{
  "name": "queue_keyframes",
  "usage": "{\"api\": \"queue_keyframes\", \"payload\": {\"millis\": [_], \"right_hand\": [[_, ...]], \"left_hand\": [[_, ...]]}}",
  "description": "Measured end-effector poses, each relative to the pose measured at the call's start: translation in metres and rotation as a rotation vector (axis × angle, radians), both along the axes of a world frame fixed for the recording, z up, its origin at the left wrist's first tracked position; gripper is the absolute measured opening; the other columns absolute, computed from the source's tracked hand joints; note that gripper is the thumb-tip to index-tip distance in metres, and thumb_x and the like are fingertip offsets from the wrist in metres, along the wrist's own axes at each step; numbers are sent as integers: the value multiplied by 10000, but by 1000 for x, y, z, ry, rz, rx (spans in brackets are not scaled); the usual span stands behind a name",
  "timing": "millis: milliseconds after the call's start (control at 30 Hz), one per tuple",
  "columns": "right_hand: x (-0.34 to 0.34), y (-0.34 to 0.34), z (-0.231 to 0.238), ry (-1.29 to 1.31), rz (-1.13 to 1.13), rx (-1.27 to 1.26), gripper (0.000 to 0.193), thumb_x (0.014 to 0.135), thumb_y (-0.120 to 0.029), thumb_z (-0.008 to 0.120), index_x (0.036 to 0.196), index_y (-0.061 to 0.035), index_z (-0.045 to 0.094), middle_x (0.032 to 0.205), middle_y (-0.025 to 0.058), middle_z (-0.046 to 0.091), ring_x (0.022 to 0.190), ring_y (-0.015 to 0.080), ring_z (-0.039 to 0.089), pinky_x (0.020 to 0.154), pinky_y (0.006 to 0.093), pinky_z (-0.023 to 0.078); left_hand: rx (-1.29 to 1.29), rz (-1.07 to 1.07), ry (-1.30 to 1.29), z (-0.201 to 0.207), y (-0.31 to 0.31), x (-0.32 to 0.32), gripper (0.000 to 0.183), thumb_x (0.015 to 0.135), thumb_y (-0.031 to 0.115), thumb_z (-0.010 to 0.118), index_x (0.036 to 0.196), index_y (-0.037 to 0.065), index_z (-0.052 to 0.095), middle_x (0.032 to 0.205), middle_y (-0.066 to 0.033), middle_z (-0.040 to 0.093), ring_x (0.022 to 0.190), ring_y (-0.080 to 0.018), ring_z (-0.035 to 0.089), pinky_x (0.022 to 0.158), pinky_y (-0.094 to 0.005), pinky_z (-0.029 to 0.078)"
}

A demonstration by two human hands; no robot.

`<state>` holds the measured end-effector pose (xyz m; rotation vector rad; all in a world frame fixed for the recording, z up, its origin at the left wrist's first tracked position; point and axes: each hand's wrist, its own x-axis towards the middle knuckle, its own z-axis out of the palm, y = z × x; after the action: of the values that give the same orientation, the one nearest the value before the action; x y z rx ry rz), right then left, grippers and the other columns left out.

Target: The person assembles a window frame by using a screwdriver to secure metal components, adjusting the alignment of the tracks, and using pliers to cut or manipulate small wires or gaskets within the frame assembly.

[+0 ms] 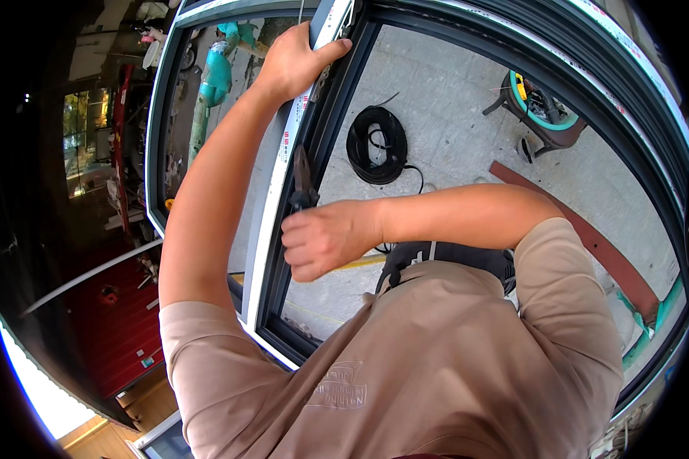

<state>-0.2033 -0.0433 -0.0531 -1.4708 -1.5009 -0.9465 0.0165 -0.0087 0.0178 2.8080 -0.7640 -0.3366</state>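
Note:
In the upper middle, my left hand grips the upright edge of a window sash, which is covered with printed white film. The thumb lies over the front edge near a metal hardware strip, and the fingertips are hidden behind. Lower down, my right hand is closed around the handles of dark pliers. The jaws point up, close against the dark window frame; whether they touch it I cannot tell.
Through the frame, a coil of black cable lies on the grey floor. A stool with a teal-rimmed tub of tools stands at upper right, and a long reddish-brown strip curves below it. Behind the sash glass is a teal-covered pole.

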Motion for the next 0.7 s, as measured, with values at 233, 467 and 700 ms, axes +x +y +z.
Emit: {"api": "queue_keyframes", "payload": {"millis": [233,467,700], "right_hand": [[43,-35,-8,25,-122,-54,230,938,-304,701,863,-183,520,848,-19,505,849,188,587,856,373,493],[27,-12,-3,49,-67,-48,229,919,-288,700,849,-187,506,836,-20,501,852,191,587,808,374,480],[24,-19,-1,82,-51,-65,185,876,-275,704,864,-182,545,850,-18,540,872,196,602,851,362,472]], "left_hand": [[-71,-13,40,0,-3,2,822,898,657,742,1205,-105,722,1075,-329,769,1024,-441,758,1002,-497,556],[-120,20,45,0,1,-3,749,932,618,741,1200,-81,712,1047,-242,772,986,-305,721,988,-442,536],[-86,80,86,3,-4,-3,749,901,620,754,1158,-83,718,1074,-305,765,1018,-426,747,983,-483,550]]}}
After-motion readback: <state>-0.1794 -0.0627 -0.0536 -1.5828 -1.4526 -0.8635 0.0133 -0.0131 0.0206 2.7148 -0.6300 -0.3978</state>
